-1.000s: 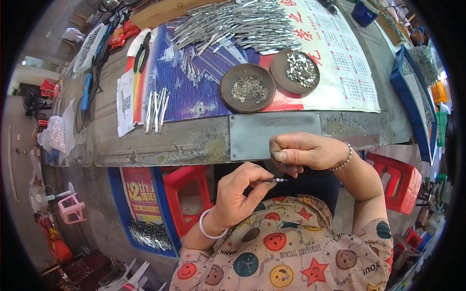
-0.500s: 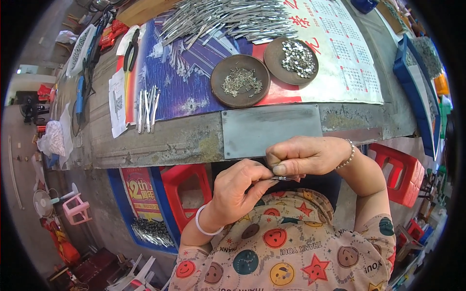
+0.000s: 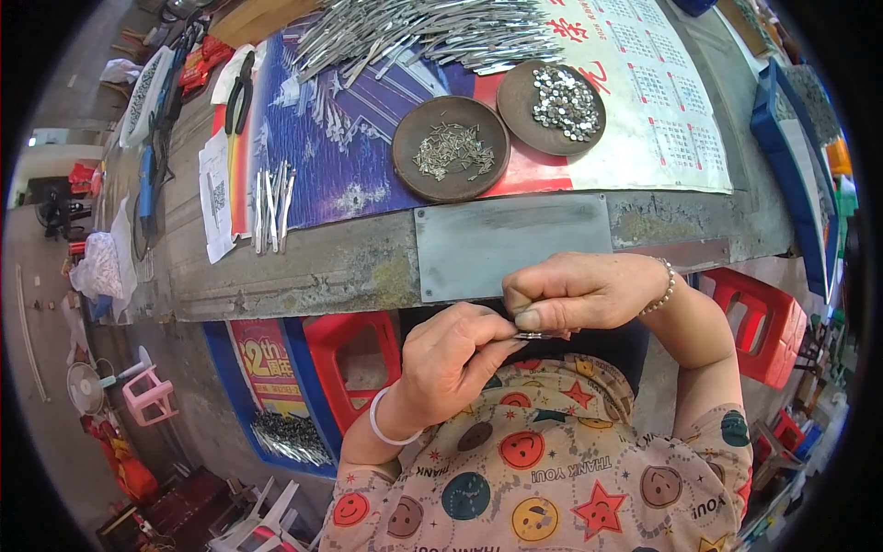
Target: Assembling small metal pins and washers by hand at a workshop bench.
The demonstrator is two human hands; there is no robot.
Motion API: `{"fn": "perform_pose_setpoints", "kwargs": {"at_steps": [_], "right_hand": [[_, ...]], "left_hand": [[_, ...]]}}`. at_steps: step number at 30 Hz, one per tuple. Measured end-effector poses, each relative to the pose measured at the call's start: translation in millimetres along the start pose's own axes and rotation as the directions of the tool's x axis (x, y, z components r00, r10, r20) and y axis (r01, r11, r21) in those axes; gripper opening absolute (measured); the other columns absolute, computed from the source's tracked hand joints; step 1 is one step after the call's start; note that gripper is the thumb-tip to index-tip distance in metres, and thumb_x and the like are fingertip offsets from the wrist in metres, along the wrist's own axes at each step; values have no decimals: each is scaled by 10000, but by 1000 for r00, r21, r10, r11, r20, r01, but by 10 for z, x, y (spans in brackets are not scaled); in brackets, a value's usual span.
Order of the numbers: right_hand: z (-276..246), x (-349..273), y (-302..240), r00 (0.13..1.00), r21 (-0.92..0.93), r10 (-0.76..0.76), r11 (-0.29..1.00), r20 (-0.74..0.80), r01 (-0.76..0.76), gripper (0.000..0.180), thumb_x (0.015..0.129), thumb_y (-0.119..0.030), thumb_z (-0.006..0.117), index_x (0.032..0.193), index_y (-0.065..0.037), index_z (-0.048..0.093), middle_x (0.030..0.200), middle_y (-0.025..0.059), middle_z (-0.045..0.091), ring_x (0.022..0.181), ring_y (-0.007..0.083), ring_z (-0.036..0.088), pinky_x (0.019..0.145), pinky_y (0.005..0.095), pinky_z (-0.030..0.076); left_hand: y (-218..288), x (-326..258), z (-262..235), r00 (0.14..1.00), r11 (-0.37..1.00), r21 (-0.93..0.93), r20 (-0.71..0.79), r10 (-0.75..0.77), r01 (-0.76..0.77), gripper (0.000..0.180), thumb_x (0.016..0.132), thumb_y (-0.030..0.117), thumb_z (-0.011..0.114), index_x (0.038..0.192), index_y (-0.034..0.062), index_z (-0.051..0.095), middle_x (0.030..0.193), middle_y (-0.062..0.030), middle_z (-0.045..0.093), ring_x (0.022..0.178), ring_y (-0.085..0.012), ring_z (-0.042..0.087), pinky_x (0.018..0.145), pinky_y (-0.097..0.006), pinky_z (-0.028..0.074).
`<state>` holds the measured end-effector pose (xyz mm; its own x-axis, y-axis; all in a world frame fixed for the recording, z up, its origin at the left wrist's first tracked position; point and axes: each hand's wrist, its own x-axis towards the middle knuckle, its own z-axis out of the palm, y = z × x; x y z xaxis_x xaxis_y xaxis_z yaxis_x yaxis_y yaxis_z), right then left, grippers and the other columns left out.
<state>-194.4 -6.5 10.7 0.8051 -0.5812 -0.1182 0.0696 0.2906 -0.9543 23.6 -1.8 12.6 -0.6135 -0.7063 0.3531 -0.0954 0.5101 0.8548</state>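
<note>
Just past the table's front edge, my two hands meet over my lap. My left hand [image 3: 451,354] is closed in a pinch on a small, slim silver metal piece [image 3: 529,336]. Thumb and curled fingers of my right hand [image 3: 579,290] press together at the same piece from the right. Most of it is covered by the fingers, so its full shape cannot be seen. Closest on the table is a flat grey metal plate [image 3: 510,239]. Behind it stand a round brown dish [image 3: 405,152] of small metal pins and another dish [image 3: 513,97] of shiny little discs.
A heap of silver metal strips [image 3: 423,37] covers the back of the table. Several more strips [image 3: 273,207] lie at left, near pliers [image 3: 239,101] and a blue-handled tool [image 3: 147,189]. Red stools [image 3: 354,340] and a blue bin [image 3: 294,451] are below; another blue bin [image 3: 782,120] is at right.
The view has shifted slightly, moving the table things a little in the picture. Both hands keep their pinch on the metal piece, with hardly any visible movement.
</note>
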Motion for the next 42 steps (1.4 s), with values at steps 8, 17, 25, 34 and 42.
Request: {"fn": "perform_pose_setpoints", "kwargs": {"at_steps": [8, 17, 25, 34, 42], "right_hand": [[-11, 2, -13, 999, 14, 31, 999, -14, -31, 249, 978, -222, 456, 851, -7, 463, 707, 23, 450, 584, 91, 451, 527, 246, 401], [-53, 29, 49, 994, -43, -68, 996, 81, 72, 244, 970, -206, 476, 848, 4, 458, 692, 34, 447, 589, 117, 438, 533, 283, 393], [-16, -38, -193, 999, -321, -43, 946, 33, 51, 254, 944, -233, 527, 871, 4, 471, 708, 113, 514, 593, 257, 496, 552, 335, 402], [366, -151, -321, 941, -859, -186, 487, -281, -160, 330, 799, -250, 650, 896, -7, 449, 769, 147, 522, 739, 348, 570, 640, 407, 458], [-122, -303, -192, 607, -796, -531, 261, -591, -546, 170, 784, -83, 622, 941, -44, 571, 902, 122, 554, 824, 308, 548, 732, 381, 432]], "left_hand": [[-31, 7, 26, 1000, 1000, -6, -8, 24, -24, 212, 724, -24, 711, 894, 11, 588, 734, -104, 590, 612, -229, 586, 535, -303, 462], [-35, 7, 21, 1000, 999, -40, 27, 10, -9, 190, 725, -23, 705, 868, 14, 585, 712, -96, 577, 598, -225, 576, 523, -301, 455], [-50, 5, 20, 998, 999, -44, 62, -25, 27, 187, 731, -28, 692, 873, 11, 577, 721, -105, 581, 594, -234, 576, 518, -310, 455], [-141, 31, 164, 998, 995, 93, 38, -43, 39, 294, 745, -63, 640, 1029, -21, 572, 748, -131, 591, 618, -292, 578, 555, -353, 467], [-128, -135, 196, 963, 952, -152, -16, -270, 265, 182, 880, -31, 552, 1058, -48, 587, 818, -83, 642, 717, -113, 616, 610, -211, 477]]}}
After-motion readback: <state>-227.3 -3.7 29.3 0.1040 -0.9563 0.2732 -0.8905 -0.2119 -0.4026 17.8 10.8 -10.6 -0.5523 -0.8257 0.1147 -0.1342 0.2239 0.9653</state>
